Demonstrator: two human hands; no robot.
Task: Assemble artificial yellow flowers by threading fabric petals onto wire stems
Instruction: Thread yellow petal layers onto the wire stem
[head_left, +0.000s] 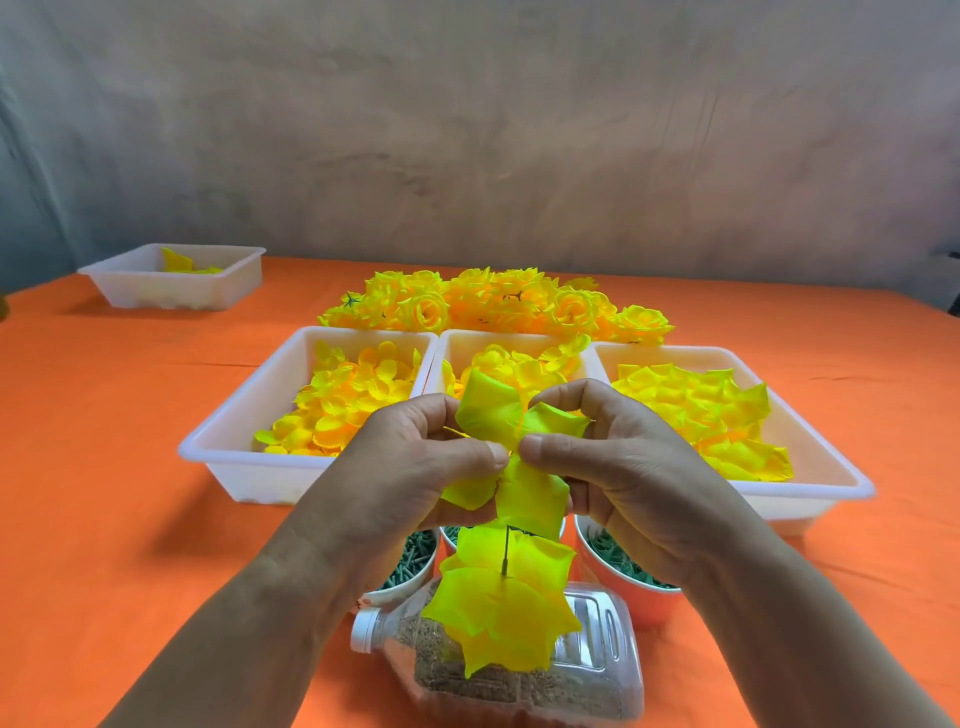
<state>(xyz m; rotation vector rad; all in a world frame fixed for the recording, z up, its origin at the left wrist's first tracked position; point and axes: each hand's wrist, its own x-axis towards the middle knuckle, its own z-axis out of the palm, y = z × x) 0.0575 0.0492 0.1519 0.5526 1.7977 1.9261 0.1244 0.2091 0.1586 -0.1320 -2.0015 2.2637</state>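
over orange cloth (130, 467) by a grey wall (467, 130), left hand (415, 467) and right hand (623, 467) pinch one yellow petal (491, 410).

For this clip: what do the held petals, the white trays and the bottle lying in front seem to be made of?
Held petals: thin fabric, matte, slightly translucent, creasing softly where pinched. White trays: probably moulded plastic, milky, semi-gloss, with rolled rims. Bottle: clear glossy plastic, likely; brown granular contents show through its ribbed wall.
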